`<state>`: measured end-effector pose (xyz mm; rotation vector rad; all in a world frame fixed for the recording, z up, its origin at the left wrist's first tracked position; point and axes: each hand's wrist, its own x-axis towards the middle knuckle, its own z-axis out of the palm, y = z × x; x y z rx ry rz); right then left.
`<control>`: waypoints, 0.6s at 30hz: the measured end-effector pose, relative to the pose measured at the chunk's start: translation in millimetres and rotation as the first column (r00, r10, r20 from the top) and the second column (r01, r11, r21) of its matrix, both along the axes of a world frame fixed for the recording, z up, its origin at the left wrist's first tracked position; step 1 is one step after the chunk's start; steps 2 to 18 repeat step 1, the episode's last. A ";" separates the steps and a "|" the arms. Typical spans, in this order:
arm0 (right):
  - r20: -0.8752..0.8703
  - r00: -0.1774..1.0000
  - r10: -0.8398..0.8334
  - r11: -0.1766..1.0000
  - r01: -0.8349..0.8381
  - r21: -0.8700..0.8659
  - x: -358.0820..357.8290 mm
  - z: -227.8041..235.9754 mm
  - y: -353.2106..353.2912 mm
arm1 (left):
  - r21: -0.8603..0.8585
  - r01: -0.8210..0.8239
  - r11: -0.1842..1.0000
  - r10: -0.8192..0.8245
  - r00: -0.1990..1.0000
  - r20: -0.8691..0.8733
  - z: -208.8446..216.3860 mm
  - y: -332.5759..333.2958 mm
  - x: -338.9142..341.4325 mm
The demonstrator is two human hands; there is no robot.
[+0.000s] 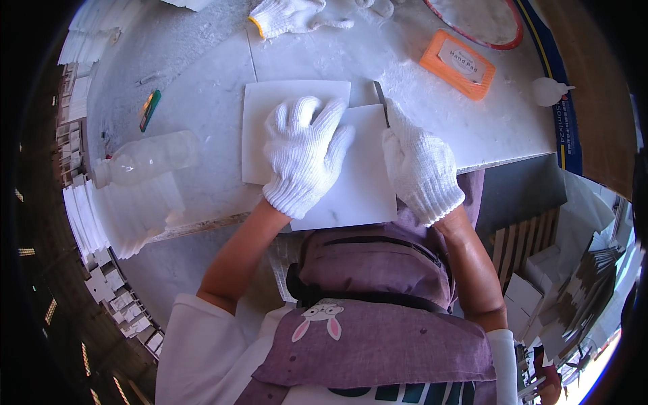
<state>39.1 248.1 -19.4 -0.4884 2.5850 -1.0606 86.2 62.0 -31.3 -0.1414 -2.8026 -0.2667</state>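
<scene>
Two white square tiles lie overlapping on the worktable. The front tile (364,169) sticks out past the table's near edge, and the back tile (256,135) sits farther left under it. My left hand (304,152), in a white knit glove, rests on the tiles with its fingers spread. My right hand (424,165), gloved the same way, is closed around a thin dark flat tool (380,94). Only the tool's far end shows; the glove hides the rest. That hand is at the right edge of the front tile, with the tool's visible part beside the tile's upper right corner.
On the dusty table (202,81) lie an orange hand pad (459,65), a white squeeze bulb (550,91), a green utility knife (150,111), a clear plastic bottle (148,156) and a spare white glove (290,17). Stacked white tiles (88,216) stand left; a red-rimmed round container (482,20) sits far right.
</scene>
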 end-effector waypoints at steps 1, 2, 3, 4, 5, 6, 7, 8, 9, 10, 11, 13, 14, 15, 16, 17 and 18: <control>0.097 0.995 0.015 0.998 -0.022 0.063 -3.9 8.5 -2.1 | -0.006 0.001 1.000 -0.001 1.000 0.009 -0.3 -1.4 0.2; 0.097 0.995 0.015 0.998 -0.022 0.063 -3.9 8.5 -2.1 | -0.006 0.001 1.000 -0.001 1.000 0.009 -0.3 -1.4 0.2; 0.097 0.995 0.015 0.998 -0.022 0.063 -3.9 8.5 -2.1 | -0.006 0.001 1.000 -0.001 1.000 0.009 -0.3 -1.4 0.2; 0.097 0.995 0.015 0.998 -0.022 0.063 -3.9 8.5 -2.1 | -0.006 0.001 1.000 -0.001 1.000 0.009 -0.3 -1.4 0.2; 0.097 0.995 0.015 0.998 -0.022 0.063 -3.9 8.5 -2.1 | -0.006 0.001 1.000 -0.001 1.000 0.009 -0.3 -1.4 0.2; 0.097 0.995 0.015 0.998 -0.022 0.063 -3.9 8.5 -2.1 | -0.006 0.001 1.000 -0.001 1.000 0.009 -0.3 -1.4 0.2; 0.097 0.995 0.015 0.998 -0.022 0.063 -3.9 8.5 -2.1 | -0.006 0.001 1.000 -0.001 1.000 0.009 -0.3 -1.4 0.2; 0.097 0.995 0.015 0.998 -0.022 0.063 -3.9 8.5 -2.1 | -0.006 0.001 1.000 -0.001 1.000 0.009 -0.3 -1.4 0.2; 0.097 0.995 0.015 0.998 -0.022 0.063 -3.9 8.5 -2.1 | -0.006 0.001 1.000 -0.001 1.000 0.009 -0.3 -1.4 0.2; 0.097 0.995 0.015 0.998 -0.022 0.063 -3.9 8.5 -2.1 | -0.006 0.001 1.000 -0.001 1.000 0.009 -0.3 -1.4 0.2; 0.097 0.995 0.015 0.998 -0.022 0.063 -3.9 8.5 -2.1 | -0.006 0.001 1.000 -0.001 1.000 0.009 -0.3 -1.4 0.2; 0.097 0.995 0.015 0.998 -0.022 0.063 -3.9 8.5 -2.1 | -0.006 0.001 1.000 -0.001 1.000 0.009 -0.3 -1.4 0.2; 0.097 0.995 0.015 0.998 -0.022 0.063 -3.9 8.5 -2.1 | -0.006 0.001 1.000 -0.001 1.000 0.009 -0.3 -1.4 0.2; 0.097 0.995 0.015 0.998 -0.022 0.063 -3.9 8.5 -2.1 | -0.006 0.001 1.000 -0.001 1.000 0.009 -0.3 -1.4 0.2; 0.097 0.995 0.015 0.998 -0.022 0.063 -3.9 8.5 -2.1 | -0.006 0.001 1.000 -0.001 1.000 0.009 -0.3 -1.4 0.2; 0.097 0.995 0.015 0.998 -0.022 0.063 -3.9 8.5 -2.1 | -0.006 0.001 1.000 -0.001 1.000 0.009 -0.3 -1.4 0.2; 0.097 0.995 0.015 0.998 -0.022 0.063 -3.9 8.5 -2.1 | -0.006 0.001 1.000 -0.001 1.000 0.009 -0.3 -1.4 0.2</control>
